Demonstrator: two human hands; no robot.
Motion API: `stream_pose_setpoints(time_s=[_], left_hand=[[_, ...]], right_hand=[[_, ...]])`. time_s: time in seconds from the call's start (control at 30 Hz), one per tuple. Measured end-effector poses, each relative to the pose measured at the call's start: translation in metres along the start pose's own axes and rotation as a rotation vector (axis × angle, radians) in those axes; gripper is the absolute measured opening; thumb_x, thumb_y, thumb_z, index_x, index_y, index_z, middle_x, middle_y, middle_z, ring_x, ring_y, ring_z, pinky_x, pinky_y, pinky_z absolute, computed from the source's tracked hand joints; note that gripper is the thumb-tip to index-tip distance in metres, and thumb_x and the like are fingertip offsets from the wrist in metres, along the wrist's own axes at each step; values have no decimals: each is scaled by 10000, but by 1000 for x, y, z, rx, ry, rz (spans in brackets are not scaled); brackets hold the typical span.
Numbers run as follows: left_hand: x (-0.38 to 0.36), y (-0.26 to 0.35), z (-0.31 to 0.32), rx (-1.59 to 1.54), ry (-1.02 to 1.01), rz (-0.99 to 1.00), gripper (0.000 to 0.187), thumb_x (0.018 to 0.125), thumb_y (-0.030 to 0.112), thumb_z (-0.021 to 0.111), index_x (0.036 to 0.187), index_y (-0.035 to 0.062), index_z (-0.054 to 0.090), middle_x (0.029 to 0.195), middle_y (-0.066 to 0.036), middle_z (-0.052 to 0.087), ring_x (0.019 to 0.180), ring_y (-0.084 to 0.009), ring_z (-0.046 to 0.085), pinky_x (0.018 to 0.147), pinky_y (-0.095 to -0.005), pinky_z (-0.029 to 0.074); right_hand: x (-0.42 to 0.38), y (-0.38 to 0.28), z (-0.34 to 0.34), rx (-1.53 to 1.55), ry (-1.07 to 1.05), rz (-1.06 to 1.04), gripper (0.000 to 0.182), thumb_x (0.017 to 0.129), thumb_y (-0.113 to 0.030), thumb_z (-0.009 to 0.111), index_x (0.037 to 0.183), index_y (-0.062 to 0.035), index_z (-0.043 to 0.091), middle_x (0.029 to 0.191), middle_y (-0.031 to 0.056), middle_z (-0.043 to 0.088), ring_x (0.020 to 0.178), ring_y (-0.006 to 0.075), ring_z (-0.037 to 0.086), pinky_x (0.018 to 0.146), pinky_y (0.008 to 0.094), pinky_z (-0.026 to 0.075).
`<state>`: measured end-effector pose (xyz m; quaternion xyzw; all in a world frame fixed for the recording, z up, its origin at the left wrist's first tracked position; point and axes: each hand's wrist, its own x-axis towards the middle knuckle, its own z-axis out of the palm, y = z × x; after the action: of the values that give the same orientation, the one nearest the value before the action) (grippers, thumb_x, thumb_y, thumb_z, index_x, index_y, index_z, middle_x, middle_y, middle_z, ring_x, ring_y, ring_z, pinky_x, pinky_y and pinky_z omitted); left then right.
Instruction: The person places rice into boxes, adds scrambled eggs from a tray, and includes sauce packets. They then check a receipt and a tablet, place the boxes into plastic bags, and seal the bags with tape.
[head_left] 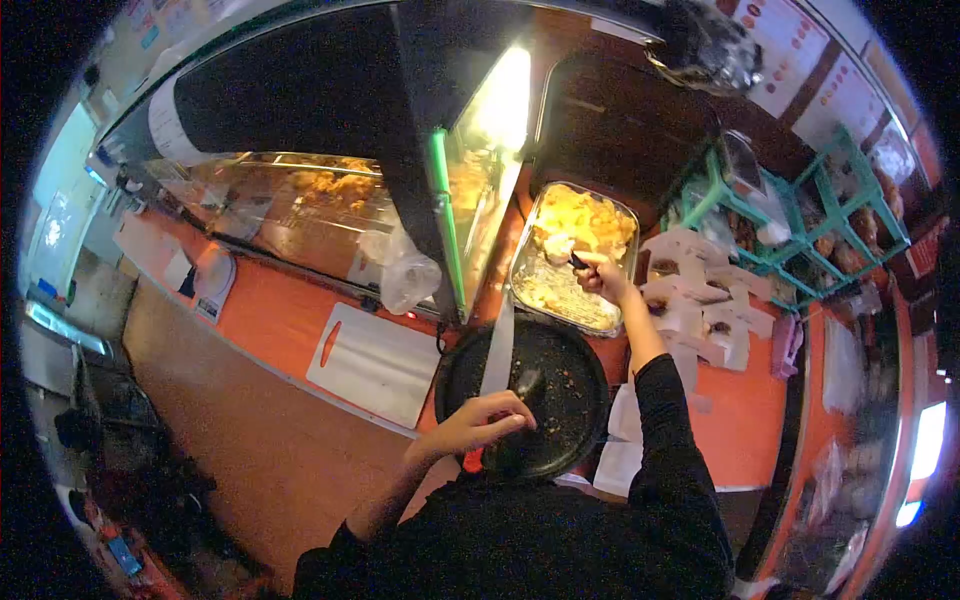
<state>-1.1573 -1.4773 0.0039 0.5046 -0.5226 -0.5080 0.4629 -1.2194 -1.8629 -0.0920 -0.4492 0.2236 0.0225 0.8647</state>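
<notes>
My right hand [605, 278] is closed around a black-handled utensil [577, 262], over a metal tray [514, 262] of yellow food [585, 222]. The utensil's working end is hard to tell from the food. My left hand [490, 420] hangs over the near left side of a round black pan [575, 400], its fingers loosely bent and apart. A knife [500, 350] passes beneath that hand, its long blade toward the tray and its red handle near my wrist. Dark crumbs lie in the pan.
A white cutting board [372, 365] lies left of the pan. A lit glass case [300, 205] of fried food stands behind it. White cardboard boxes [690, 290] stand right of the tray, with green baskets [790, 210] beyond. A plastic bag [408, 270] hangs by the case.
</notes>
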Motion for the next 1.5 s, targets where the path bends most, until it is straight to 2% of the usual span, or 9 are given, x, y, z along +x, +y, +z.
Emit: stream_pose_setpoints(time_s=[0.13,0.27,0.43,0.67,0.8,0.93,1.0,1.3,1.5], left_hand=[[52,-7,53,165,-282,196,246,900,170,576,1098,25,582,1073,-132,563,1022,-248,573,903,-345,445],[84,-14,121,437,-361,368,599,767,146,667,1301,25,423,1238,-151,481,1183,-326,469,969,-402,408],[101,-39,187,874,-239,551,850,744,163,675,1458,56,225,1366,-190,400,1239,-339,425,987,-454,388],[111,-87,224,1056,-110,711,571,702,128,618,1254,45,497,1085,-99,519,971,-249,536,838,-355,443],[97,-99,222,982,-264,662,414,730,156,603,1136,93,554,1072,-86,545,1018,-246,545,821,-355,472],[90,-106,225,861,-238,549,398,712,151,635,1101,126,556,1054,-84,548,995,-271,559,831,-392,494],[86,-109,226,820,-195,503,417,688,146,664,1092,127,559,1039,-85,547,971,-288,557,827,-389,496],[74,-107,245,853,-63,406,449,643,158,657,1079,97,564,981,-75,536,898,-287,546,805,-377,496],[75,-108,244,877,-37,360,417,680,171,637,1082,92,564,991,-76,541,921,-274,548,818,-379,494]], right_hand=[[-81,-28,17,25,-79,-65,287,989,-270,406,726,-154,405,557,-82,296,419,36,223,374,205,196],[-193,-30,51,-117,137,-67,288,973,-280,449,726,-133,463,582,-84,314,440,29,220,392,201,177],[-310,3,60,-93,279,47,216,963,-281,475,820,-122,508,594,-88,342,457,2,247,373,179,198],[-343,49,10,-242,220,444,166,950,-281,512,942,-123,565,578,-89,347,457,11,280,371,175,212],[-301,112,-22,-640,303,478,403,913,-300,544,1275,-125,513,651,-34,457,517,43,384,427,202,301],[-261,182,-49,-1132,398,-34,407,914,-296,512,1283,-131,476,740,116,625,594,232,580,572,383,475],[-266,163,-21,-1332,358,102,477,903,-272,490,1323,-59,410,870,213,648,808,421,622,736,509,477],[-275,182,-25,-1211,428,-211,459,897,-215,464,1344,-152,384,748,216,637,719,414,630,633,510,478],[-293,143,-5,-1391,374,-111,447,870,-216,497,1314,-174,453,737,201,643,715,386,643,639,489,497]])
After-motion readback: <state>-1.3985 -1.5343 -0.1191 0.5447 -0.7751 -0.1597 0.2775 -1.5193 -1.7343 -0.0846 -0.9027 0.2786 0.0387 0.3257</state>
